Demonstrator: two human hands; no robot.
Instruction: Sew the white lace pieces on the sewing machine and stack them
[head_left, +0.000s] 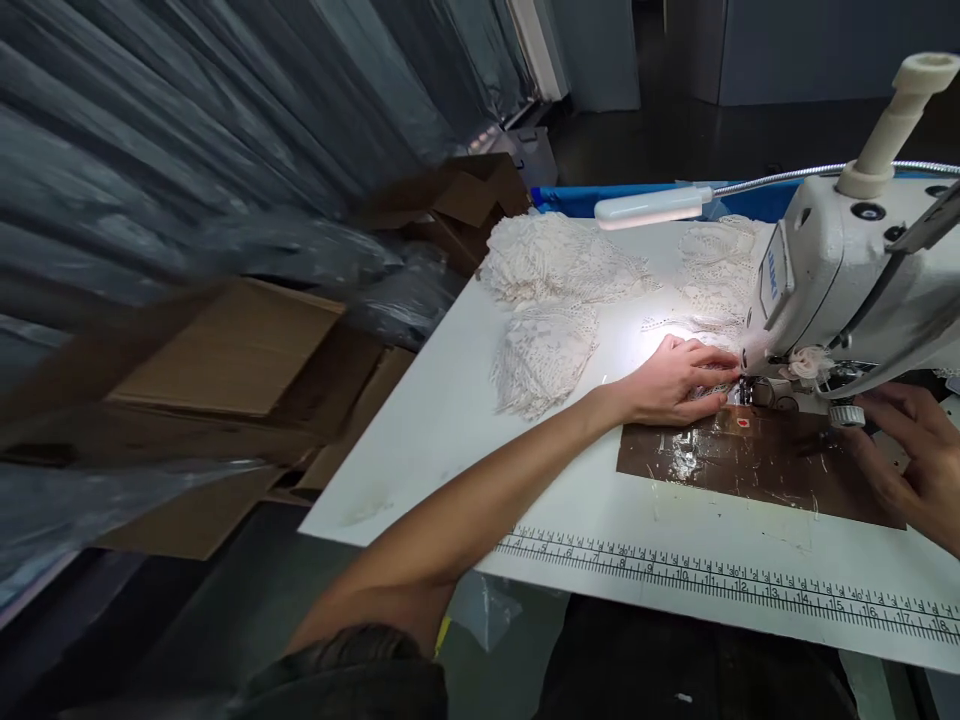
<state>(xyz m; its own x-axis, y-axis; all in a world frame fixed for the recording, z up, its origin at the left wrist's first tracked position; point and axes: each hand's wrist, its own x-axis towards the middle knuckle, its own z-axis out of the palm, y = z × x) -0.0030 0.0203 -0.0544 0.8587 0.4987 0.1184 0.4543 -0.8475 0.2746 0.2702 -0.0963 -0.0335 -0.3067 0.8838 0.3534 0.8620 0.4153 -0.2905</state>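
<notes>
Two bare hands of ours are at the sewing machine [825,240]. Our left hand [679,380] lies palm down and open, fingers stretched toward the presser foot [745,392], pressing on a lace piece [697,326] rather than gripping it. Our right hand [911,460] is beyond the needle area, by the white knob [847,415]; its fingers are bent and parted, and we cannot tell whether it touches the knob or pinches anything.

The lace piece shows just past our left fingers, well in from the near edge of the desk [450,450]; how far it runs under the foot is hidden. We judge the step in hand to be guiding lace at the needle. The next move seems to call for light, flat pressure from the left and fingertips clear of the foot.

Just below our hands, a brown sheet [795,465] covers part of the desk, between the foot and the ruler strip [712,580] along the near edge. Farther out, one lace heap [559,258] sits at the far left corner, a second heap [544,360] nearer us by the left edge, and more lace [716,260] beside the machine head. A slim lamp [652,208] hangs above the far edge. Past the left edge stands an open cardboard box [232,345].
</notes>
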